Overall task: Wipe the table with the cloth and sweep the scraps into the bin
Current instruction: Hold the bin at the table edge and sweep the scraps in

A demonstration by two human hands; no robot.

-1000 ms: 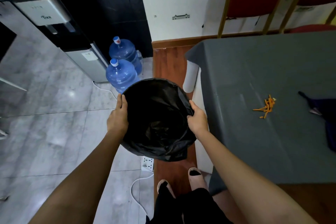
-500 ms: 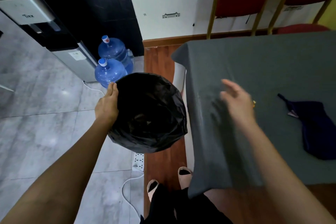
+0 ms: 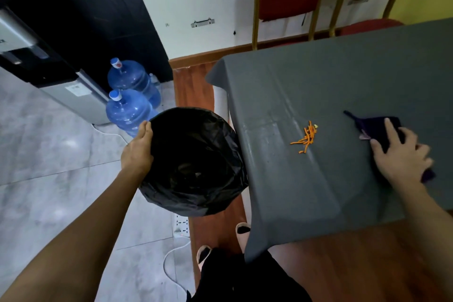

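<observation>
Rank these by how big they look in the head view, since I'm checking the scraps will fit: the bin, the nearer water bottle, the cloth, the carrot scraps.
Largest to smallest as they appear:
1. black-lined bin
2. nearer water bottle, partly hidden behind the bin
3. dark cloth, partly under the right hand, so unsure
4. orange carrot scraps

Orange scraps on a grey table, a dark purple cloth, a black-lined bin, blue bottles.
</observation>
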